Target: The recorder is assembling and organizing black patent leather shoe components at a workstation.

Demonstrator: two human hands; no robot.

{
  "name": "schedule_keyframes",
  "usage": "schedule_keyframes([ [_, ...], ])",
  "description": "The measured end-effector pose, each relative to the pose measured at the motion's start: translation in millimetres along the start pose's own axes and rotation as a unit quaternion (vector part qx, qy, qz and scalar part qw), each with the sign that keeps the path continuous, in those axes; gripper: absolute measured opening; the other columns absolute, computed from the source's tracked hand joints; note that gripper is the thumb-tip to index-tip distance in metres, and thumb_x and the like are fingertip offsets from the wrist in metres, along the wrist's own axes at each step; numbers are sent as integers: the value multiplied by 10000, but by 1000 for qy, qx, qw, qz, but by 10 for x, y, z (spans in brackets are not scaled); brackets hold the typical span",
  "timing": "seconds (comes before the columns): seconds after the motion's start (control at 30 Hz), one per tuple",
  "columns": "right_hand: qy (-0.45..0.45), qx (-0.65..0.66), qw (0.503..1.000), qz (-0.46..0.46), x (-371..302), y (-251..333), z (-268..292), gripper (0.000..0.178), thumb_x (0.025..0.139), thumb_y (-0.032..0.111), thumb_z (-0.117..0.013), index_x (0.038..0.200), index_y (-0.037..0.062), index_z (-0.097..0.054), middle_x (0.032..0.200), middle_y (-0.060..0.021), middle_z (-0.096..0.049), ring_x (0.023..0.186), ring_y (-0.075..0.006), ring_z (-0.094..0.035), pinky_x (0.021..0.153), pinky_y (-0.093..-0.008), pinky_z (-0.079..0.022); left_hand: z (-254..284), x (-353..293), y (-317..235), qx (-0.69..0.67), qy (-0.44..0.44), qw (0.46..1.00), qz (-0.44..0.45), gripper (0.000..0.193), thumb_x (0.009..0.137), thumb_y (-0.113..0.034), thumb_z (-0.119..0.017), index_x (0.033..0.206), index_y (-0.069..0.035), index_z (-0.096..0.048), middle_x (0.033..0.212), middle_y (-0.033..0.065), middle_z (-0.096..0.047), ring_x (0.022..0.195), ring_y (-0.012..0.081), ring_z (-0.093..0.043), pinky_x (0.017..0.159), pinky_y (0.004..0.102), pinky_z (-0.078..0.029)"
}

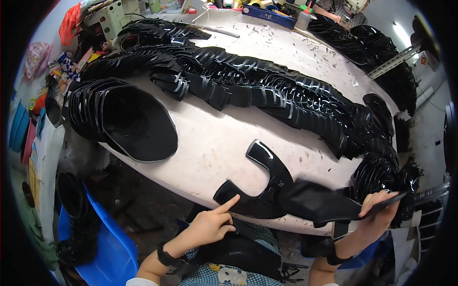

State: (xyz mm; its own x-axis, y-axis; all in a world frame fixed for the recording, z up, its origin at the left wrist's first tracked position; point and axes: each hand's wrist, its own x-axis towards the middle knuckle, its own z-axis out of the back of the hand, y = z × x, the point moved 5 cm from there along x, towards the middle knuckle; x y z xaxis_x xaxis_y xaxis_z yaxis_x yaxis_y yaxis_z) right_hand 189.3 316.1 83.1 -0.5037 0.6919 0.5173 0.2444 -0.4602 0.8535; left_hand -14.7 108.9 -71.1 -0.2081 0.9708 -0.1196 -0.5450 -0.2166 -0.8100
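Observation:
A glossy black U-shaped shoe upper [276,178] lies on the near part of the table, with a small emblem on it. The stretched index finger of my left hand [210,228] rests at the upper's left end; the other fingers curl loosely and hold nothing. At the right, my right hand [374,220] has its thumb and fingers closed on a black shoe piece [390,202]. Between that hand and the glossy upper spreads a matte black part [319,200], slightly blurred. Whether these parts are joined I cannot tell.
Long overlapping rows of black shoe uppers [281,81] cross the white table [214,157]. A nested stack of black pieces [138,121] stands at the left. Blue chair [107,238] below left; glue bottle [303,19] at the far edge. Another person's hand [336,18] shows far right.

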Motion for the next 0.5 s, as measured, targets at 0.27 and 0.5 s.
schedule_keyframes([
  [0.27, 358, -161, 917, -69, -366, -388, -1103, 241, 728, 237, -665, 828, 47, -555, 659, -68, -590, 547, -221, -577, 480, -273, -422, 268, -208, -200, -319, 98, 943, 20, 189, 762, -107, -620, 929, -20, -613, 808, 61, -642, 701, 101, -589, 631, 206, -445],
  [0.5, 453, -106, 880, -96, -368, -439, -1397, 74, 707, 80, -630, 743, 39, -581, 604, -66, -577, 510, -203, -564, 475, -253, -425, 233, -89, -443, -340, 150, 928, 28, 375, 820, -163, -561, 1148, -21, -446, 735, 74, -627, 630, 96, -574, 607, 198, -418],
])
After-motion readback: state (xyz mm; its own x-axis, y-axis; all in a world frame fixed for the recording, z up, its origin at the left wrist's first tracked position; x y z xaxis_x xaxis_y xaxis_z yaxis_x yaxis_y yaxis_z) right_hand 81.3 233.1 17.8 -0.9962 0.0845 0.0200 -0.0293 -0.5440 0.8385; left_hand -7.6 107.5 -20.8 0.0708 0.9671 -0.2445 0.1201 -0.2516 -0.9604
